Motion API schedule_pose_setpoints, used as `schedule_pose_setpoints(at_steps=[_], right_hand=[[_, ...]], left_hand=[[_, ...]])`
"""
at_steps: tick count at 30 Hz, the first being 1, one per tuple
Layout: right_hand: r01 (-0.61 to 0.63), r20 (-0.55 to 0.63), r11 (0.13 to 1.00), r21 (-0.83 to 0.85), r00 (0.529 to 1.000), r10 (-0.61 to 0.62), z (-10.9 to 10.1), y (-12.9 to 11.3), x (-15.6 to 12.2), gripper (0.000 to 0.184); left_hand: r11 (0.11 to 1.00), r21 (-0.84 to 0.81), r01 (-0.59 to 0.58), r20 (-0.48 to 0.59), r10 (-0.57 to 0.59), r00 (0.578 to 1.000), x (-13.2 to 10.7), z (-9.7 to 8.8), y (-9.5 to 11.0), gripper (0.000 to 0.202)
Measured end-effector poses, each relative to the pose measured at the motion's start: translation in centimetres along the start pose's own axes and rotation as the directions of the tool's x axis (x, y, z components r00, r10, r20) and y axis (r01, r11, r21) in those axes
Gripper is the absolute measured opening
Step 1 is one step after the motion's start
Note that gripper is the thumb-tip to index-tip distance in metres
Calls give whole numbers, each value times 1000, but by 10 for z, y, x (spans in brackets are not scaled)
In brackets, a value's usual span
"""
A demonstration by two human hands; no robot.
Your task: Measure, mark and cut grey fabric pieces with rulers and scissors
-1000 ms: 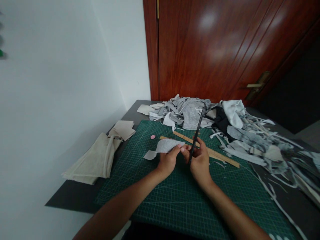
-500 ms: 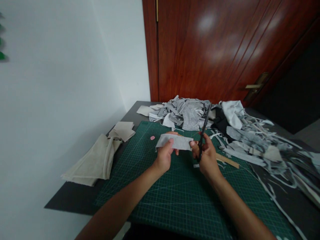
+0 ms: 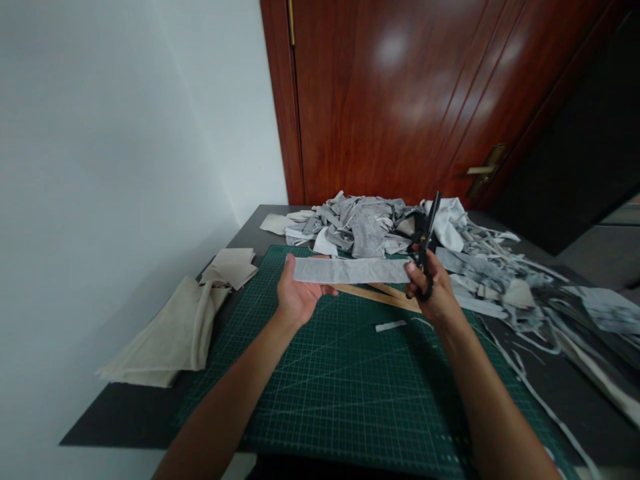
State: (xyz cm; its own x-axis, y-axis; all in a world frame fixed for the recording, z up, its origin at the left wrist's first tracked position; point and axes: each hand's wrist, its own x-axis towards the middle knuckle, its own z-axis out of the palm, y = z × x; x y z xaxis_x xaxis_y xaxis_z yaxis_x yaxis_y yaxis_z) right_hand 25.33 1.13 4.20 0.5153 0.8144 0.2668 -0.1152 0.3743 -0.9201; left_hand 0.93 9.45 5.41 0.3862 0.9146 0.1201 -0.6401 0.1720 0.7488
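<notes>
A straight grey fabric strip [image 3: 353, 271] is stretched level above the green cutting mat [image 3: 325, 380]. My left hand [image 3: 297, 300] grips its left end, palm turned up and thumb over the edge. At the other end, my right hand [image 3: 436, 287] pinches the strip between thumb and finger. That same hand also holds black scissors [image 3: 431, 227], blades pointing up and away. Under the strip, thin wooden sticks [image 3: 380, 297] rest on the mat, partly covered by my right hand. A small pale fabric scrap [image 3: 391, 326] lies nearer to me.
Grey and white fabric scraps [image 3: 367, 230] are heaped at the table's back. More tangled strips [image 3: 530, 313] spread along the right side. Folded beige cloth [image 3: 170, 327] lies on the left, by the white wall [image 3: 125, 167]. A brown wooden door [image 3: 375, 100] stands behind the table.
The fabric strip, earlier shown short and bent between my hands, is now drawn out full length. My left hand has moved left, my right hand right with the scissors. The view has shifted slightly.
</notes>
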Motion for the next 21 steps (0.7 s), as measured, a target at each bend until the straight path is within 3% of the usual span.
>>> schedule_pose_setpoints(at_steps=[5,12,16,19,21], right_hand=[[-34,12,999,28,999,34,-2,2,3,65],[-91,39,988,128,996,86,10,8,-2,63],[-108,70,981,163,993,98,28,13,-16,60],[-65,64,990,126,996,57,44,19,-28,66],[-30,65,997,73,998,25,52,23,-37,69]], left_hand=[[991,76,111,114,-119,986,1,-5,-6,56],[995,96,-37,15,36,999,-1,-3,-28,39],[990,0,142,31,-142,989,-6,2,-34,39],[949,-1,315,66,-314,947,-8,3,-39,31],[944,0,331,77,-330,941,-7,3,-42,31]])
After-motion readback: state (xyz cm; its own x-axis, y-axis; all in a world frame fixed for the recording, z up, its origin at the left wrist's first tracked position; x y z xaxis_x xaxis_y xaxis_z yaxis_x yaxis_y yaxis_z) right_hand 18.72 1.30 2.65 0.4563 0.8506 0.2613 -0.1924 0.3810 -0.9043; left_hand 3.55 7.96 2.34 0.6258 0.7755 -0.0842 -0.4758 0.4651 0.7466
